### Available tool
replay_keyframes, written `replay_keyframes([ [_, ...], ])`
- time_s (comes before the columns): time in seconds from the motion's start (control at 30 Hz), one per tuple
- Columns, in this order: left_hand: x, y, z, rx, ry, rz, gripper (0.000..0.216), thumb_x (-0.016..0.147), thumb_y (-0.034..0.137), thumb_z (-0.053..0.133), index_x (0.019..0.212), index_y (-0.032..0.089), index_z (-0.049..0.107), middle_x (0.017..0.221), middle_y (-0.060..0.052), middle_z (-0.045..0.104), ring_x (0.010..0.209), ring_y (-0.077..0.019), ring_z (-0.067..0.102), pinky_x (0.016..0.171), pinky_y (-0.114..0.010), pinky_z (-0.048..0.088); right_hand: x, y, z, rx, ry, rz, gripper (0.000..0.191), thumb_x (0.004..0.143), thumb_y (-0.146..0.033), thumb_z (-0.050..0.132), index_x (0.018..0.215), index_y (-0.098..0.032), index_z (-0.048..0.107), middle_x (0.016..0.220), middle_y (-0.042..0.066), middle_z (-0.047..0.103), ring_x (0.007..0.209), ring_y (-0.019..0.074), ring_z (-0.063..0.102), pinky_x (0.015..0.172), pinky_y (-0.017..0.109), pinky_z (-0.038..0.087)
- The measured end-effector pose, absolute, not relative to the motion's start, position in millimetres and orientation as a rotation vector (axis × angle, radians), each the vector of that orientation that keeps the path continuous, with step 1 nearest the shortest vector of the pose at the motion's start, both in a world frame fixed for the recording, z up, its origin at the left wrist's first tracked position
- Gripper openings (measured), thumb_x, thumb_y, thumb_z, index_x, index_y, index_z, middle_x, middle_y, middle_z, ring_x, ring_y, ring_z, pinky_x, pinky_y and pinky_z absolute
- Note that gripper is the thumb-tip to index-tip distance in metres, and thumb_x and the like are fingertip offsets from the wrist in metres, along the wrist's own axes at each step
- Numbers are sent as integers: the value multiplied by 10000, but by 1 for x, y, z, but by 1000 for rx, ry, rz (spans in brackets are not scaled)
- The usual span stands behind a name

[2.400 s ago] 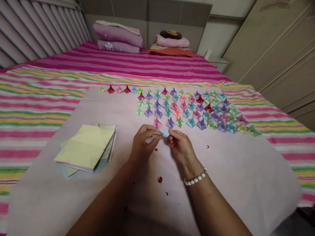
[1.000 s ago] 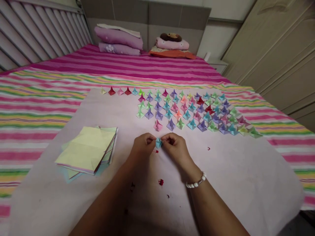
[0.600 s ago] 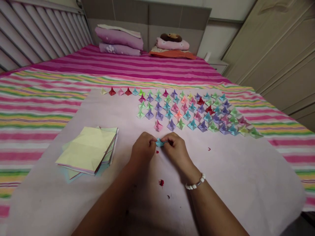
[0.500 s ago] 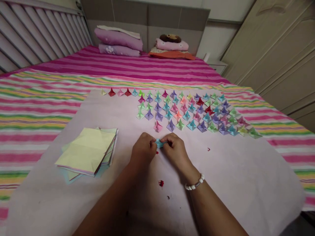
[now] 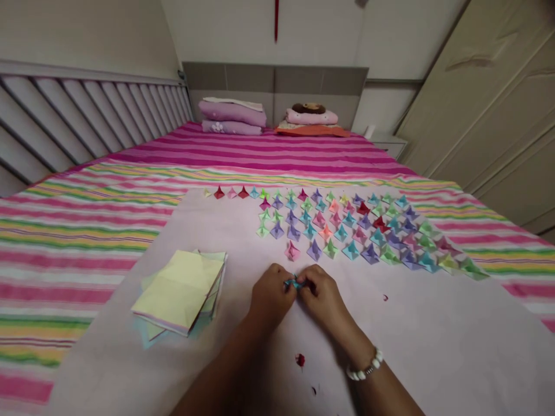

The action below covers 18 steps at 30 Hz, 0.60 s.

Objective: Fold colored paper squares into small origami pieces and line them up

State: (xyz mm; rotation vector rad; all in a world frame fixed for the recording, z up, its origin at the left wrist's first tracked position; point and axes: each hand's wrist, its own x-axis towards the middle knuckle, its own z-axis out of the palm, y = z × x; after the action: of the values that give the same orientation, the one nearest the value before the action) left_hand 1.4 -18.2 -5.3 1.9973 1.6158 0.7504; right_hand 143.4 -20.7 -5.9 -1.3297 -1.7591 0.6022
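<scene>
Between my two hands is a small light-blue folded paper piece (image 5: 294, 282), mostly covered by fingers. My left hand (image 5: 274, 293) pinches its left side, and my right hand (image 5: 319, 289), with a white bead bracelet (image 5: 366, 367) on the wrist, pinches its right side. Just beyond them stands a pink folded paper boat shape (image 5: 292, 251), one of several in rows. A purple one (image 5: 314, 249) is beside it. To the left lies a loose stack of square paper sheets (image 5: 180, 289), pale yellow on top.
Rows of coloured paper folds fill the far right of the pale sheet (image 5: 433, 346). Dark red marks (image 5: 300, 360) show near my forearms. Beyond are a striped bedspread (image 5: 269, 153), folded bedding (image 5: 232, 115), and a slatted rail (image 5: 108, 115) at left.
The camera has tilted up and shifted left, so everything sits lower and further right. Both hands still hold the blue paper; its shape between the fingers looks narrower, with my hands slightly turned.
</scene>
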Motion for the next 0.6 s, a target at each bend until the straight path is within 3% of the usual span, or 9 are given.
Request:
replay_keyframes([
  [0.17,2,-18,-3,1960,1556,803,169,763,131,523,799,206,670,905,-35,617,797,-151,584,719,-267,445,143,-23,-5,-1373,-1860,474,252,635,-2,450,728,-205,566,776,50,588,719,198,577,631,300,453],
  [0.3,2,-17,-6,1927,1522,870,175,765,118,506,791,191,663,875,-53,609,805,-168,582,750,-289,459,141,-29,1,-1458,-1993,401,200,716,-40,434,720,-200,555,790,72,593,745,221,585,651,323,463],
  [0.4,4,-14,-9,1846,1495,948,207,785,143,520,939,191,650,949,-70,618,858,-186,595,809,-318,473,143,-31,5,-1482,-2042,381,184,767,-88,431,714,-201,566,780,76,600,725,226,591,647,334,473],
  [0.5,7,-12,-13,1641,1525,1104,329,833,141,473,1156,154,534,1111,-126,609,911,-186,607,874,-342,473,151,-28,7,-1481,-1990,386,159,799,-165,460,721,-209,591,761,68,614,698,225,600,629,336,478],
  [0.6,9,-13,-17,1524,1523,1086,342,834,109,435,1166,151,506,1094,-132,613,862,-176,621,828,-328,491,160,-24,9,-1451,-1814,390,129,793,-271,527,747,-216,634,746,63,649,672,224,614,618,335,494],
])
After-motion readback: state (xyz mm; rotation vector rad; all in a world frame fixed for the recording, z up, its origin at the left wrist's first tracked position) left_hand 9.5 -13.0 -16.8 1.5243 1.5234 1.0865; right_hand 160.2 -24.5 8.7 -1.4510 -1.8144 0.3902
